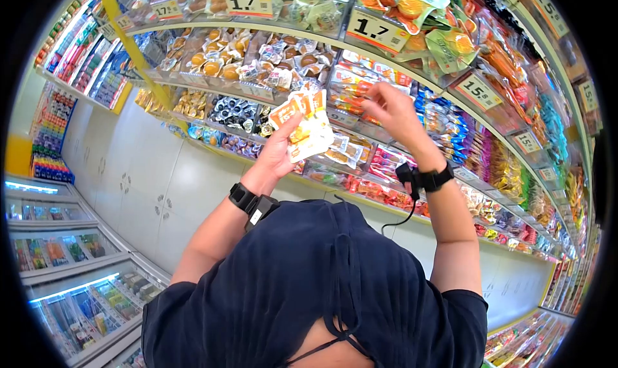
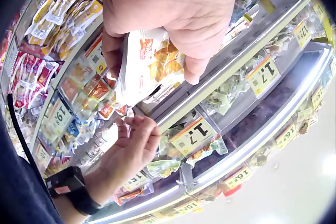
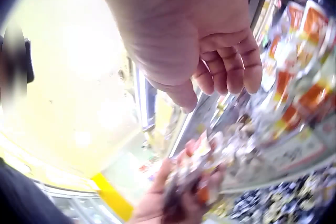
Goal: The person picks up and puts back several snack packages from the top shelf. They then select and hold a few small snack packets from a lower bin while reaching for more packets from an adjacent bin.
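Note:
My left hand [image 1: 279, 150] grips a small stack of white snack packets [image 1: 311, 136] with orange and yellow print, thumb laid over the front. In the left wrist view the packets [image 2: 152, 66] sit between thumb and fingers, their edges lined up. My right hand [image 1: 391, 114] hovers over a shelf bin of orange-and-white packets [image 1: 351, 88], its fingers loosely bent and nothing in them. Seen from the right wrist, that hand [image 3: 210, 40] has its fingers hanging down, apart from the orange-and-white packets [image 3: 315, 24] beside it.
Shelf tiers of wrapped snacks curve around in front, with price cards [image 1: 376, 32] along their edges. Bins of dark wrapped pieces [image 1: 232, 110] and blue packets [image 1: 441, 127] flank the orange ones. Glass-topped freezers [image 1: 84, 303] stand at the lower left.

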Action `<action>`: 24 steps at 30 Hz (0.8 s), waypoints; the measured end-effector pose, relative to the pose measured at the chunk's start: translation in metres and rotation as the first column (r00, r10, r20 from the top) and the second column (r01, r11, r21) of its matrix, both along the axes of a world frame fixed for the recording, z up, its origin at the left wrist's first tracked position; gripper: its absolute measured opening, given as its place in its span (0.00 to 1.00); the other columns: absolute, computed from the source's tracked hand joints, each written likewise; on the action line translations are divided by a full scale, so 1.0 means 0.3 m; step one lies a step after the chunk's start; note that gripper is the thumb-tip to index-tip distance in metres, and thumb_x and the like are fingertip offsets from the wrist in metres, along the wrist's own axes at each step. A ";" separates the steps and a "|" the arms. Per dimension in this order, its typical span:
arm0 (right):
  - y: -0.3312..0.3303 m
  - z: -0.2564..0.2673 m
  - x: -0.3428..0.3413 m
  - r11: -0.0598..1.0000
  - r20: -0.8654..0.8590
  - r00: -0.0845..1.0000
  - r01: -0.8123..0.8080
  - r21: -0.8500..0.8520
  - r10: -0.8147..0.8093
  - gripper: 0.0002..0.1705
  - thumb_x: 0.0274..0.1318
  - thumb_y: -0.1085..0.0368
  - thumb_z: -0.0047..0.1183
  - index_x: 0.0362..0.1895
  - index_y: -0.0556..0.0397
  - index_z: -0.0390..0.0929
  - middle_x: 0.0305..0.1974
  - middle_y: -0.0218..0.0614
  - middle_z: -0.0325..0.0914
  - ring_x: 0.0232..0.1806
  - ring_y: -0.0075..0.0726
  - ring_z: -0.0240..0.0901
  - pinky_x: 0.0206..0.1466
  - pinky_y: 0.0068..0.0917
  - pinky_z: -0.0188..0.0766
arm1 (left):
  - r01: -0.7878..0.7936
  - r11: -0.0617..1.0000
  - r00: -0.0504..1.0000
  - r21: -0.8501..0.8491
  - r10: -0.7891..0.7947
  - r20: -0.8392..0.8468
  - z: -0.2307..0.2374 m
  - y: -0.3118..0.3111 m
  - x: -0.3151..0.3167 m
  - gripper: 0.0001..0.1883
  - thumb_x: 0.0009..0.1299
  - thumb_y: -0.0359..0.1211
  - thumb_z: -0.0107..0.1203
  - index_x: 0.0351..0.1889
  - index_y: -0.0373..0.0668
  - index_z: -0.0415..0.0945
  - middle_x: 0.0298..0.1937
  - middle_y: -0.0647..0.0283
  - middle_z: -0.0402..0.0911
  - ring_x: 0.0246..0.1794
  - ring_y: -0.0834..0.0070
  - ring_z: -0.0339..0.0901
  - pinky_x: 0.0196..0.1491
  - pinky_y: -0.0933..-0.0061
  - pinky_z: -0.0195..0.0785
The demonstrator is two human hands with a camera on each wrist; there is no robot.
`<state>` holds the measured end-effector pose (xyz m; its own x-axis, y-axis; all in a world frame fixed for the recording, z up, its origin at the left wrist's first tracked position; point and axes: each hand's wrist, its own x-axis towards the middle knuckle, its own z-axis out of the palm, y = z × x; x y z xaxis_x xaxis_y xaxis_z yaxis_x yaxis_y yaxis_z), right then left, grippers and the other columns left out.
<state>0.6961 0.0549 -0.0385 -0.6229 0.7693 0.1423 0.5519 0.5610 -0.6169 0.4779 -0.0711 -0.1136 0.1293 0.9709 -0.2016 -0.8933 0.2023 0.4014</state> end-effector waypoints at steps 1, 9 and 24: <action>-0.060 0.008 -0.045 0.998 -0.031 0.999 -0.029 -0.062 0.027 0.19 0.51 0.58 0.61 0.41 0.54 0.69 0.33 0.37 0.72 0.35 0.33 0.70 0.38 0.30 0.68 | 0.006 1.000 1.000 -0.002 -0.006 -0.002 0.001 0.007 0.008 0.22 0.71 0.40 0.52 0.59 0.40 0.67 0.53 0.56 0.77 0.49 0.66 0.79 0.50 0.62 0.76; -0.206 -0.070 -0.203 0.997 -0.032 0.999 -0.003 -0.071 0.001 0.26 0.42 0.56 0.69 0.37 0.56 0.66 0.32 0.35 0.70 0.32 0.32 0.67 0.37 0.30 0.66 | -0.054 0.998 0.982 0.043 0.060 -0.179 0.011 0.020 0.053 0.21 0.72 0.41 0.52 0.60 0.46 0.65 0.52 0.65 0.76 0.49 0.75 0.77 0.47 0.71 0.74; 0.079 -0.077 -0.041 0.985 -0.321 0.933 0.140 -0.096 -0.164 0.15 0.58 0.65 0.52 0.50 0.47 0.69 0.37 0.41 0.77 0.35 0.36 0.77 0.36 0.33 0.72 | -0.073 0.997 0.994 0.019 0.074 -0.085 -0.028 -0.017 -0.022 0.21 0.73 0.35 0.49 0.62 0.47 0.59 0.54 0.61 0.74 0.50 0.70 0.77 0.50 0.63 0.77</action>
